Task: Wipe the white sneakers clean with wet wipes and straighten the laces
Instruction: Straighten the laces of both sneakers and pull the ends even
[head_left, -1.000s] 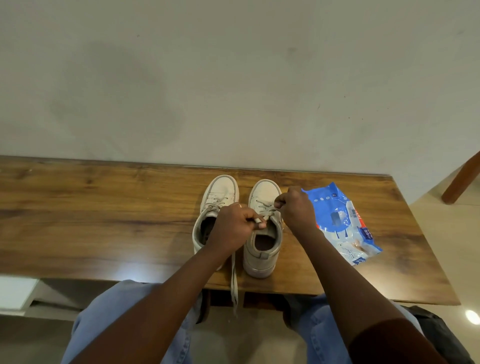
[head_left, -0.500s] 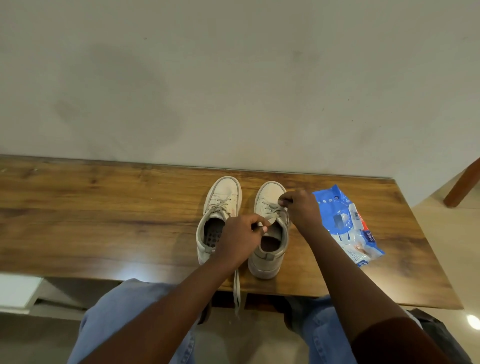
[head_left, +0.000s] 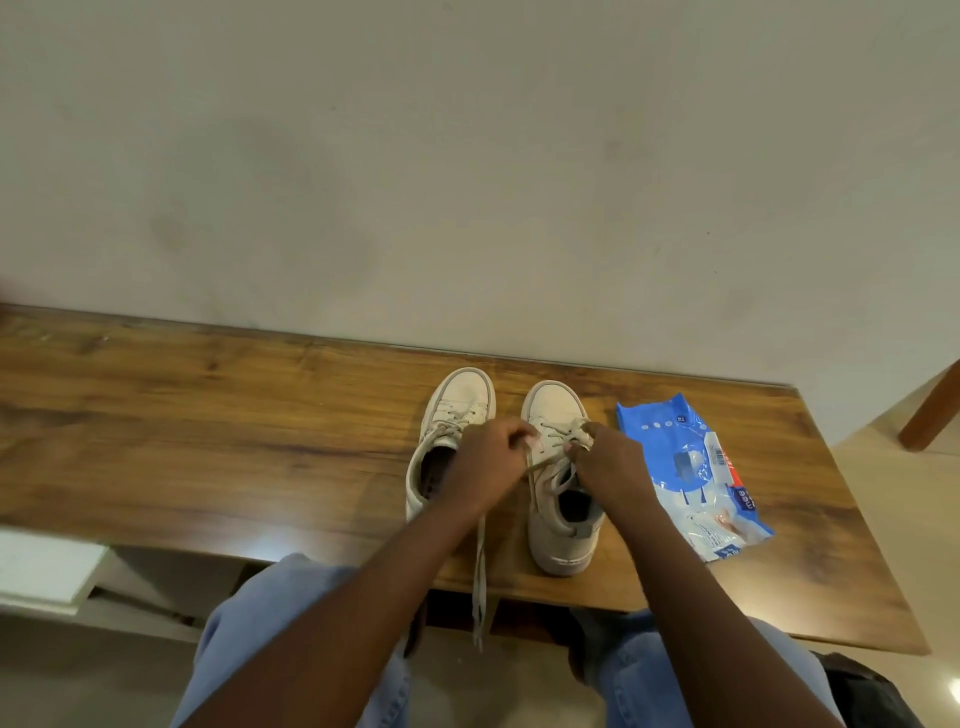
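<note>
Wooden table (head_left: 208, 415): sneakers (head_left: 558, 519), wipes pack (head_left: 691, 467).

Home: wooden table (head_left: 208, 415) against plain wall (head_left: 467, 156)

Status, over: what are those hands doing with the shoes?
Left hand and right hand pinching laces on the right-side sneaker. One lace end hangs off the table. Wipes pack untouched beside it. Nothing blocking.

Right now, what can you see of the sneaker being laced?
The right-hand sneaker is off-white, low-cut, leather-looking, with a pale rubber sole. It stands upright on the wooden table, toe to the wall, heel toward the person, beside the other sneaker without touching. The left hand and right hand each pinch its loose lace; one end hangs past the table edge.
</note>
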